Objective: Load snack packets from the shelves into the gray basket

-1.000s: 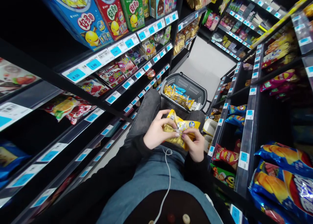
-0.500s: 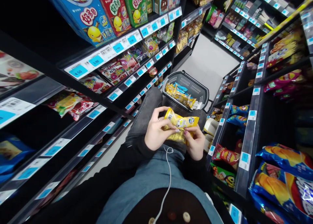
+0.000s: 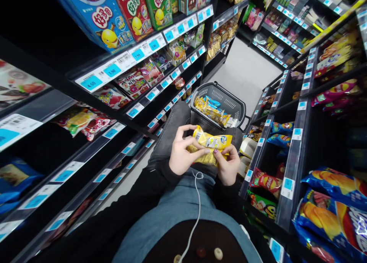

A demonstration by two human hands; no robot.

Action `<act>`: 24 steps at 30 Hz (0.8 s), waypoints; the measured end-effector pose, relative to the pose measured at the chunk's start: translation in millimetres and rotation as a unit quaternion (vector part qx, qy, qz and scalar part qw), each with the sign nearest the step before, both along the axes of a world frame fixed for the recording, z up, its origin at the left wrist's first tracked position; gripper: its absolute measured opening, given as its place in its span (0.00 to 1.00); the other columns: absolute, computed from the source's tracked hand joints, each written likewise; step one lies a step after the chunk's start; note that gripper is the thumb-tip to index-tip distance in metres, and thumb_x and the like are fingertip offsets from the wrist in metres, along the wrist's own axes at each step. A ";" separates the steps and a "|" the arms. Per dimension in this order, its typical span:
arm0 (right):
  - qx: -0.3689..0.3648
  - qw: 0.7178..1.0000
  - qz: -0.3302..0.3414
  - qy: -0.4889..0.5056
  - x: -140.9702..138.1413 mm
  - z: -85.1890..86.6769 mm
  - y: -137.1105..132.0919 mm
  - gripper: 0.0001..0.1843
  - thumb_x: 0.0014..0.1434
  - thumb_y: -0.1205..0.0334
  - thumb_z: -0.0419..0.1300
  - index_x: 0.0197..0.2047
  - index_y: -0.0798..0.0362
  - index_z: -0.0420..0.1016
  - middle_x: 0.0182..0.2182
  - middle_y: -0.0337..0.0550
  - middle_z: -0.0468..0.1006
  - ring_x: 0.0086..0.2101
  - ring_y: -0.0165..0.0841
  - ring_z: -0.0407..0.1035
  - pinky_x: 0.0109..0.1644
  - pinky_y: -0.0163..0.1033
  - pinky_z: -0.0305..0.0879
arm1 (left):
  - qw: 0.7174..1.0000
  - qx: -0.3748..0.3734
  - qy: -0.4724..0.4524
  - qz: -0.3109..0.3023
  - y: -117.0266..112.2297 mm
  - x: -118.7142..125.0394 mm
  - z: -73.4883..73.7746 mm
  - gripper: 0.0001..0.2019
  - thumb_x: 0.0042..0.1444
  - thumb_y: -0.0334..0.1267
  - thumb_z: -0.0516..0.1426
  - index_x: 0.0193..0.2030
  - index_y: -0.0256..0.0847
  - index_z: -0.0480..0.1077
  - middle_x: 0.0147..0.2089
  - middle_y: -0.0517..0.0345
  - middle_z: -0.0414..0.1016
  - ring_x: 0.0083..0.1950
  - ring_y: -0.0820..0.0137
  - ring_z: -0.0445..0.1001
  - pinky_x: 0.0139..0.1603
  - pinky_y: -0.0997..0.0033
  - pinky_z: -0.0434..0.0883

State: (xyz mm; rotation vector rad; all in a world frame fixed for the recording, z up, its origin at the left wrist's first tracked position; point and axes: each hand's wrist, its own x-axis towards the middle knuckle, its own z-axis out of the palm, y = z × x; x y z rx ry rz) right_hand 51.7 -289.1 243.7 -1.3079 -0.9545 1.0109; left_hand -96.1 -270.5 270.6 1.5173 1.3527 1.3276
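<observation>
Yellow snack packet [image 3: 212, 142] pinched in both grips, left hand [image 3: 180, 156], right hand [image 3: 229, 167]; writing unreadable.

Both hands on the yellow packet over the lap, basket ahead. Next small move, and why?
Probably carry the yellow snack packet forward into the grey basket. The left hand and right hand both pinch it, and the basket just past the knees already holds similar yellow packets, with room showing on its far side.

Black long sleeves run to both wrists; the left hand [image 3: 181, 153] and right hand [image 3: 229, 166] have purple-painted nails. Grey jeans [image 3: 172, 131] cover the legs toward 12 o'clock, a blue denim garment [image 3: 177, 213] lies at 6 o'clock, crossed by a white cable [image 3: 197, 205]
</observation>
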 end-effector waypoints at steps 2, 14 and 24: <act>0.004 1.000 -0.006 -0.009 -1.5 3.9 0.0 0.20 0.45 0.57 0.66 0.30 0.51 0.55 0.28 0.35 0.65 0.29 0.27 0.65 0.32 0.32 0.64 | 0.996 -0.048 -0.055 0.042 4.9 0.3 -2.3 0.18 0.34 0.45 0.67 0.26 0.36 0.68 0.52 0.48 0.62 0.49 0.63 0.69 0.45 0.64 0.72; -0.083 0.988 0.118 0.045 12.9 -20.5 9.8 0.16 0.53 0.52 0.59 0.40 0.55 0.72 0.34 0.45 0.77 0.34 0.35 0.72 0.38 0.40 0.70 | 0.879 -0.315 -0.356 -0.029 13.5 -13.7 -26.4 0.20 0.36 0.43 0.67 0.34 0.31 0.75 0.29 0.50 0.78 0.31 0.61 0.77 0.35 0.62 0.74; -0.145 0.965 0.212 0.049 21.1 -57.2 54.5 0.24 0.46 0.49 0.64 0.43 0.57 0.74 0.36 0.49 0.79 0.34 0.38 0.74 0.38 0.43 0.72 | 0.957 -0.263 -0.071 -0.099 63.4 -13.4 -69.8 0.17 0.51 0.49 0.56 0.37 0.38 0.77 0.32 0.56 0.79 0.34 0.63 0.76 0.36 0.68 0.73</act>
